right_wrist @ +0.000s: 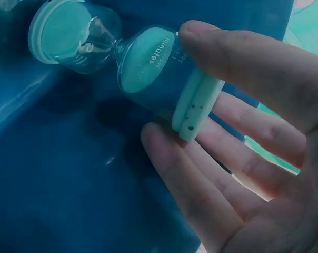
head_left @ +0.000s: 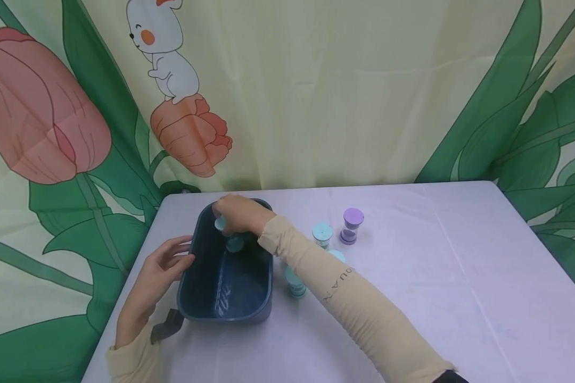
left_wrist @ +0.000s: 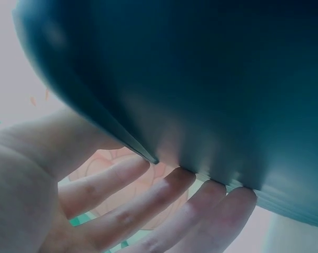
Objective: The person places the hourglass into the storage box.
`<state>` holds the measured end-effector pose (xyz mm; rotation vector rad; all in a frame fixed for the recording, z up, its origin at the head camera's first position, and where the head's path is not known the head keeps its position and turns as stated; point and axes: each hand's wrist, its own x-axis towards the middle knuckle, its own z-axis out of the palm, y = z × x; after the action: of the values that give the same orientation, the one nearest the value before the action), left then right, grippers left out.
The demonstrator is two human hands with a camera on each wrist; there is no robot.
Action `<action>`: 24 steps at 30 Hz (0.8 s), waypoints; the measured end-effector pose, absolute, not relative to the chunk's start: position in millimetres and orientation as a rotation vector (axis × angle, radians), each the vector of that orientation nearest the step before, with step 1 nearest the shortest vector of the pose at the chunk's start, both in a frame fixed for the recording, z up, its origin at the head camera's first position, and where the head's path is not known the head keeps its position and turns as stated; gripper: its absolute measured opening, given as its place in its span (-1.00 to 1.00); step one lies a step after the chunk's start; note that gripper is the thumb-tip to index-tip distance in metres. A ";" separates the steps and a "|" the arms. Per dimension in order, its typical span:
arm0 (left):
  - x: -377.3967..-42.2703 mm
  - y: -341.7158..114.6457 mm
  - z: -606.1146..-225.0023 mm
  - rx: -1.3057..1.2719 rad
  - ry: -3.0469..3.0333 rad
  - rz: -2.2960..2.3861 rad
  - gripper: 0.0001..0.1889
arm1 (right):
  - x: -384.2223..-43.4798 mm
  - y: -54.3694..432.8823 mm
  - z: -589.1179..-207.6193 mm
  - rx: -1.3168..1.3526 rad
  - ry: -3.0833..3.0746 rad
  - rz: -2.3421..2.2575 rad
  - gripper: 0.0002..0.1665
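A dark blue plastic bin stands at the left of the table. My right hand reaches over its far end and holds a teal sand timer by one end cap, between thumb and fingers. In the right wrist view the timer lies tilted against the blue bin interior, teal sand in both bulbs. The head view shows two teal caps beneath that hand; whether both belong to one timer I cannot tell. My left hand is at the bin's left side, its extended fingertips touching the outer wall.
Right of the bin stand several teal sand timers, partly hidden by the right sleeve. A purple-capped sand timer is behind them. A printed curtain hangs behind the white-covered table.
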<state>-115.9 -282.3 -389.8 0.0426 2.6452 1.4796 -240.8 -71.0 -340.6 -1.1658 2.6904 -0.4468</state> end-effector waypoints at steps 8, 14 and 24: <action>-116.2 -280.6 -390.3 0.045 2.652 1.485 -0.42 | -242.7 -78.5 -352.4 -1.134 2.686 -0.328 -0.62; -116.1 -278.0 -389.7 0.047 2.653 1.482 -0.41 | -240.4 -78.0 -353.5 -1.126 2.695 -0.296 -0.57; -115.2 -278.6 -388.2 0.047 2.645 1.485 -0.42 | -235.3 -72.2 -344.3 -1.182 2.674 -0.330 -0.56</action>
<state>-115.2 -278.6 -388.2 0.0469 2.6455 1.4853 -235.3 -72.2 -344.3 -1.1816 2.6741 -0.3299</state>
